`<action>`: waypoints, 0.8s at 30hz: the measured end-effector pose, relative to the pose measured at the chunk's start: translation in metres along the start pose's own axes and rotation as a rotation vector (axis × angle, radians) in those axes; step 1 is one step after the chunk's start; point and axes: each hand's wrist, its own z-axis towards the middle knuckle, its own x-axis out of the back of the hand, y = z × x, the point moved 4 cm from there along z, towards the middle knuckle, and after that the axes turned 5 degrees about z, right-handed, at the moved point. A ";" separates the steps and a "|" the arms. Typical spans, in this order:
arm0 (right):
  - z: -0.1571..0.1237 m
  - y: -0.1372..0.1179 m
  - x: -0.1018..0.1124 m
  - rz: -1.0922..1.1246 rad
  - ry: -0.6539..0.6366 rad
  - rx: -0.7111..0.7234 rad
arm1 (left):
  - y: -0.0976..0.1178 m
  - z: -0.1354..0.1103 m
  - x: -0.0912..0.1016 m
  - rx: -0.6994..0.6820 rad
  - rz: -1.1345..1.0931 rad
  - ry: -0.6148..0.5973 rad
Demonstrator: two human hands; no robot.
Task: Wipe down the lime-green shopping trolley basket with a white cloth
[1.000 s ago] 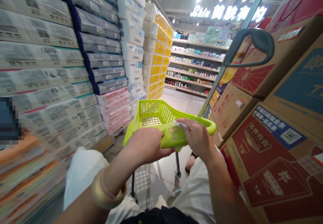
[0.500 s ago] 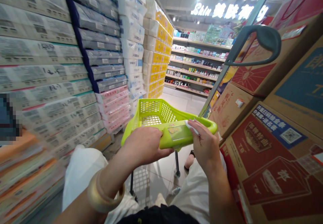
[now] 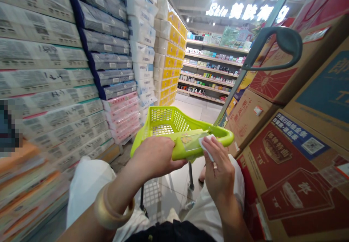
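Note:
A lime-green plastic shopping basket (image 3: 169, 124) on a wheeled frame stands in front of me, its grey pull handle (image 3: 275, 47) raised at the upper right. My left hand (image 3: 155, 156), with a gold bangle on the wrist, grips the basket's near rim. My right hand (image 3: 218, 171) pinches a small white card or slip (image 3: 206, 144) and holds it against a clear label pocket (image 3: 192, 140) on the near rim. The basket looks empty inside.
Tall stacks of packaged tissue (image 3: 81, 75) line the left side of the aisle. Cardboard boxes (image 3: 294, 151) with red and blue print are piled close on the right. Shelves of small goods (image 3: 212, 75) stand at the far end, under a lit sign.
My right hand has slid down and to the right along the rim, and the white slip now shows more fully. My left hand keeps its grip on the rim.

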 end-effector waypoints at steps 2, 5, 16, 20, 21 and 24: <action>-0.003 -0.011 -0.006 0.048 -0.070 0.057 | -0.001 0.000 0.000 0.000 -0.007 0.006; -0.007 -0.018 -0.010 0.093 -0.131 0.118 | -0.001 0.000 -0.001 -0.007 -0.009 0.000; -0.016 -0.006 -0.007 0.057 -0.032 0.060 | -0.001 0.000 -0.002 -0.013 -0.008 0.018; -0.014 0.007 -0.002 0.033 0.030 0.044 | -0.001 0.000 -0.001 -0.021 -0.018 0.011; -0.012 0.014 0.002 0.014 0.072 0.005 | -0.001 -0.001 0.000 -0.022 -0.021 0.009; -0.005 0.027 0.008 -0.016 0.129 -0.095 | 0.000 0.000 0.001 -0.020 -0.024 0.006</action>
